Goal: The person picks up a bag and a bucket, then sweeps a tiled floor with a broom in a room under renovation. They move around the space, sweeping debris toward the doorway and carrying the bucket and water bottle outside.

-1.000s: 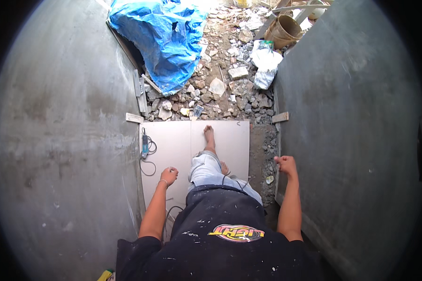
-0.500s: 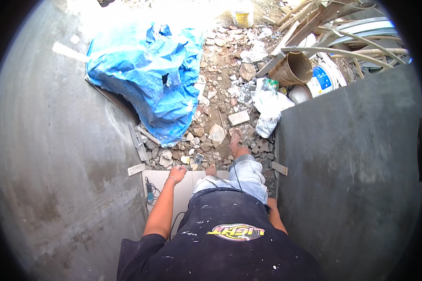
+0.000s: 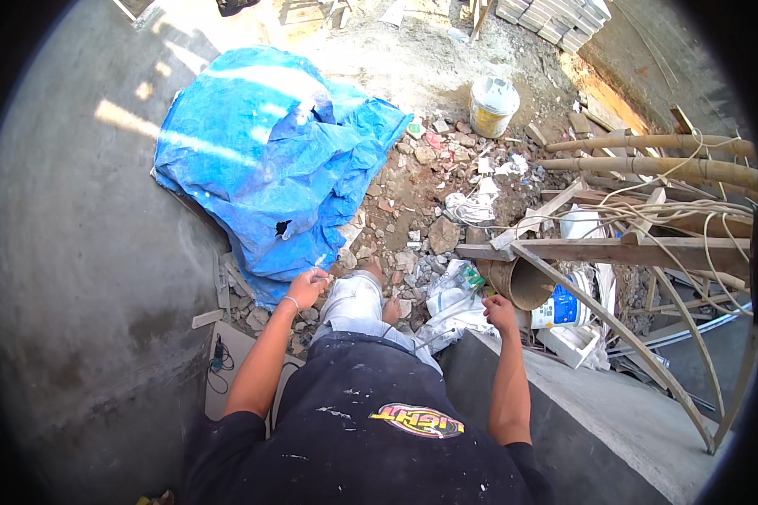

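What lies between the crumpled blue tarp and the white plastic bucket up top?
In the head view, a strip of broken rubble and small scraps on bare dirt separates the blue tarp from the white bucket.

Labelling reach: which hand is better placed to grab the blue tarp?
Left, probably. The left hand is at the edge of the blue tarp, holding a small white stick. The right hand is at the wall corner, across the rubble.

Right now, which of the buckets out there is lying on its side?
The brown bucket under the wooden plank, near the right hand; its open mouth faces sideways. The pale bucket farther off on the dirt stands upright, as does the white-and-blue one.
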### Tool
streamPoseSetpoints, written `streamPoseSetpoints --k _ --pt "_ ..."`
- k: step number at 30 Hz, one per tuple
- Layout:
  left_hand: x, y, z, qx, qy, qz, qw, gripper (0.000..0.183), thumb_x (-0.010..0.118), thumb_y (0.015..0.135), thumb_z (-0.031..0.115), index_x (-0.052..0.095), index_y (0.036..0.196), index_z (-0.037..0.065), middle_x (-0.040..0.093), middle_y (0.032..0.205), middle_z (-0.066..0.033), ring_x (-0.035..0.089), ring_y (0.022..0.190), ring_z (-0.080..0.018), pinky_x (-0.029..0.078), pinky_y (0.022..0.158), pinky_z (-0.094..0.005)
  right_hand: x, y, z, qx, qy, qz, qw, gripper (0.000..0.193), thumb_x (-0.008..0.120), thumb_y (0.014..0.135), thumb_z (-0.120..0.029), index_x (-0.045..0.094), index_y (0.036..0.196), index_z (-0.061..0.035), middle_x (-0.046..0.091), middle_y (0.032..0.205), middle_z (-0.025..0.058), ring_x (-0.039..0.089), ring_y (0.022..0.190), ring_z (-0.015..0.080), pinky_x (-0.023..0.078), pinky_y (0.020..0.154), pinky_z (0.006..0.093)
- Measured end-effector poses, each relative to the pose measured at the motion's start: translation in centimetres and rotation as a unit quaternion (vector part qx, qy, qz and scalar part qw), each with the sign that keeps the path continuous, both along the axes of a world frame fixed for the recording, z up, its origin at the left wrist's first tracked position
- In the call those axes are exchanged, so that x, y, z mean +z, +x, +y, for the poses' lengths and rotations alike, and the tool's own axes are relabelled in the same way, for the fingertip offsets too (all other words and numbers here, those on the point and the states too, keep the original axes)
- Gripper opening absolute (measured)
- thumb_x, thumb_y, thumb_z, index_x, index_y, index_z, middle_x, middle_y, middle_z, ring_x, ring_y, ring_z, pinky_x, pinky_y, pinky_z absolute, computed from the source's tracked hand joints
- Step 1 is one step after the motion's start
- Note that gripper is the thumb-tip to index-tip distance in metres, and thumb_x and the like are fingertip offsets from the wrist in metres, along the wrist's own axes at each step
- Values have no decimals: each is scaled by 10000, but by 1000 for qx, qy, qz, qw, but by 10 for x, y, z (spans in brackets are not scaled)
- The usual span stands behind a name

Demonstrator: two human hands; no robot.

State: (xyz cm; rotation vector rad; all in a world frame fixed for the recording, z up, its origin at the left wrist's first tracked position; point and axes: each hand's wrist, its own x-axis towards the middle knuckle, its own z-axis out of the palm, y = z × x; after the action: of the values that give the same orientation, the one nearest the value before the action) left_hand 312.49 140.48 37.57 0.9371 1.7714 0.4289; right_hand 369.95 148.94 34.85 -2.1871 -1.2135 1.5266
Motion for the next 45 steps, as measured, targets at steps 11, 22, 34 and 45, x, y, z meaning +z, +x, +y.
streamPoseSetpoints --k 11,22,34,45 --pt "-54 -54 234 -82 -146 133 977 294 706 898 255 731 1093 37 750 964 -126 709 873 -229 551 814 -374 -5 -56 280 -153 66 60 984 165 669 976 -206 677 997 -43 625 676 62 557 484 128 441 451 296" --pt "-87 -96 571 150 -33 6 988 307 715 905 254 707 1118 32 744 1066 -130 705 985 -270 550 879 -377 -25 -57 334 -197 -269 -3 943 159 591 920 -101 702 1005 -26 644 700 92 580 513 187 493 457 353" --pt "-63 -184 755 255 -56 8 965 214 676 935 231 714 1054 57 723 973 -62 678 776 -165 523 647 -321 -11 -123 926 -11 -22 11 1000 199 569 947 -135 705 1045 -29 643 742 80 588 562 158 476 485 316" --pt "-30 -431 996 669 280 3 689 435 726 887 163 576 1271 24 705 1038 -86 683 816 -172 520 645 -299 82 -456 1366 139 257 175 940 224 657 975 -259 686 1086 -67 638 862 20 562 772 118 475 690 283"
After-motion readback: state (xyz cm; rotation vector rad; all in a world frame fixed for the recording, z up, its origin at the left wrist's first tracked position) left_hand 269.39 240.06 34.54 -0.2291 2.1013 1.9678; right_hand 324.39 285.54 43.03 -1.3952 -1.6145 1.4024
